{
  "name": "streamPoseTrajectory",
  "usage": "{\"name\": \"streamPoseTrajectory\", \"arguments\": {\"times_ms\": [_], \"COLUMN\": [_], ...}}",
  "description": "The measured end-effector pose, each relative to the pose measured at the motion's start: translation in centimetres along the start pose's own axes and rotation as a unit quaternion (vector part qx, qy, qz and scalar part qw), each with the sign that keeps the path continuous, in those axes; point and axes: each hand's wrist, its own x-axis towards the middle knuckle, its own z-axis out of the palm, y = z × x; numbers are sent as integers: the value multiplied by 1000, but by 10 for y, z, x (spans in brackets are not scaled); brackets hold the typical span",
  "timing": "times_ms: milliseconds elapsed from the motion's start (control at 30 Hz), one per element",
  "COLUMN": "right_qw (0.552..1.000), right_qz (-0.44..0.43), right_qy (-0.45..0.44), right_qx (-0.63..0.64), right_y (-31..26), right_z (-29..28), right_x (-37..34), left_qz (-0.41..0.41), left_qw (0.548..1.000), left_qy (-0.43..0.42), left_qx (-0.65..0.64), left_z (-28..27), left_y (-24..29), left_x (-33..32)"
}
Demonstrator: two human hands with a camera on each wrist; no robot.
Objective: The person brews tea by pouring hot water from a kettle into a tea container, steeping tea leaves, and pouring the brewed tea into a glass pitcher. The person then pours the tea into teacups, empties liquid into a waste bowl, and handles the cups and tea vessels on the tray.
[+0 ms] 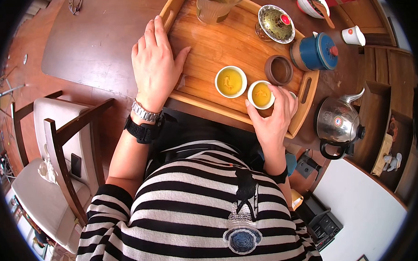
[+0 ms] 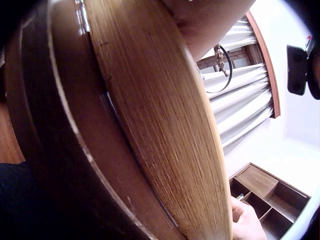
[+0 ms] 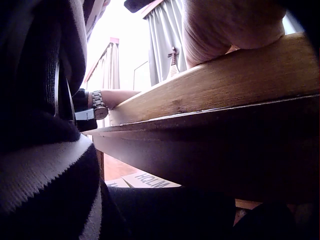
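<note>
In the head view the right hand (image 1: 276, 116) pinches a small white cup (image 1: 261, 95) of yellow tea between thumb and fingers, near the front edge of a wooden tray (image 1: 208, 107). Just left of it stands a second white cup (image 1: 231, 82) of tea, and behind it a brown cup (image 1: 278, 70). The left hand (image 1: 156, 63) lies palm down on the tray's left edge, fingers extended. In the right wrist view the right hand (image 3: 232, 25) is above the tray's side; its fingertips are hidden.
A glass pitcher (image 1: 212, 8) and a lidded bowl (image 1: 276, 24) stand toward the tray's back. Right of the tray are a blue canister (image 1: 314, 52), a steel kettle (image 1: 337, 121) and a white cup (image 1: 353, 35). A bowl of tea leaves (image 1: 312, 2) is at the back; a chair (image 1: 58, 168) stands left.
</note>
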Motion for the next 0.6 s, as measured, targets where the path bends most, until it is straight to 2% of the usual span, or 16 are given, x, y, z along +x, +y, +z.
{"name": "streamPoseTrajectory", "arguments": {"times_ms": [600], "right_qw": [999], "right_qz": [43], "right_qy": [5], "right_qx": [19], "right_y": [-2], "right_z": [-4], "right_x": [0], "left_qz": [-12], "left_qw": [1000], "left_qy": [-13], "left_qx": [-1], "left_z": [0], "left_y": [0], "left_x": [0]}}
